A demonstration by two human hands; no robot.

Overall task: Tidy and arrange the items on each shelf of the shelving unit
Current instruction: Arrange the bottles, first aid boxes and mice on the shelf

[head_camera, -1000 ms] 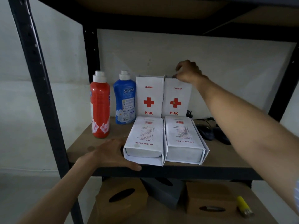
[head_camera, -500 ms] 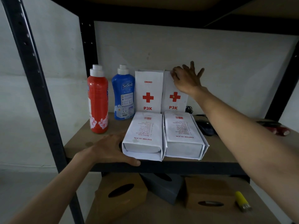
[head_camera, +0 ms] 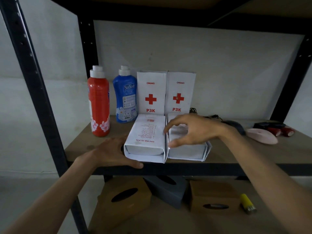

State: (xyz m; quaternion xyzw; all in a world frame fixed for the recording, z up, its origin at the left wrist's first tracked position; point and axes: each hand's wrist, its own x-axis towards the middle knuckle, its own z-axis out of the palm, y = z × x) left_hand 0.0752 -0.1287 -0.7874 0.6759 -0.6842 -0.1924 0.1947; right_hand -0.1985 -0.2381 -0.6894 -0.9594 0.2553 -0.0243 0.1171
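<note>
On the middle shelf, front edge, we have two P3K first-aid boxes lying flat and touching: left flat box, right flat box. At their 12 o'clock stand upright left box and upright right box. Our left hand lies flat against the left flat box's 9 o'clock side, gripping nothing. Our right hand is over the right flat box, fingers spread, empty; contact unclear, blurred. Red bottle and blue SoSoft bottle sit at 10 o'clock.
</note>
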